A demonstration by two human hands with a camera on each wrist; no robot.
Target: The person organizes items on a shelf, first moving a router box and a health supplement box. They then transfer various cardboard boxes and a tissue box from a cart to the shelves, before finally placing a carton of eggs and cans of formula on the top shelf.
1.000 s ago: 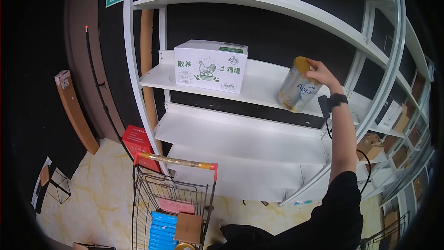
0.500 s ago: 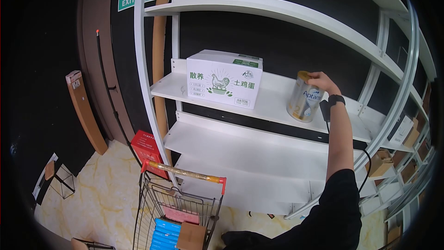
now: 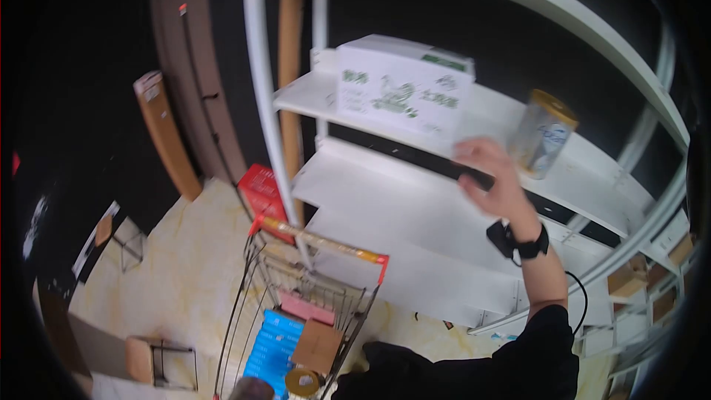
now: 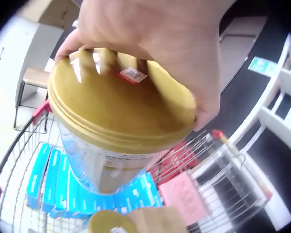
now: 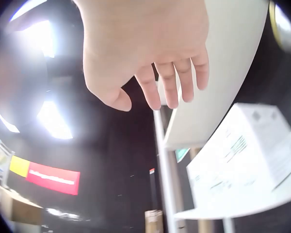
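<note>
A silver can with a gold lid (image 3: 546,135) stands on the shelf, right of a white box with green print (image 3: 404,89). My right hand (image 3: 492,178), blurred, is in front of the shelf between them, touching neither; its fingers are extended in the right wrist view (image 5: 150,53). In the left wrist view my left hand (image 4: 155,34) grips the rim of a large gold lid (image 4: 121,102) on another can, over the cart. At the bottom of the head view a blurred dark round shape (image 3: 252,389) shows; I cannot tell what it is.
The cart (image 3: 326,246) holds blue boxes (image 3: 275,348), a brown box (image 3: 318,346), a pink box (image 3: 306,307) and a gold-lidded can (image 3: 302,382). Behind it is a red box (image 3: 265,194). A stool (image 3: 141,359) stands at lower left.
My right hand has let go of the can, which now stands on the shelf, and has moved left and down from it. The head view has shifted, so the cart appears farther right.
</note>
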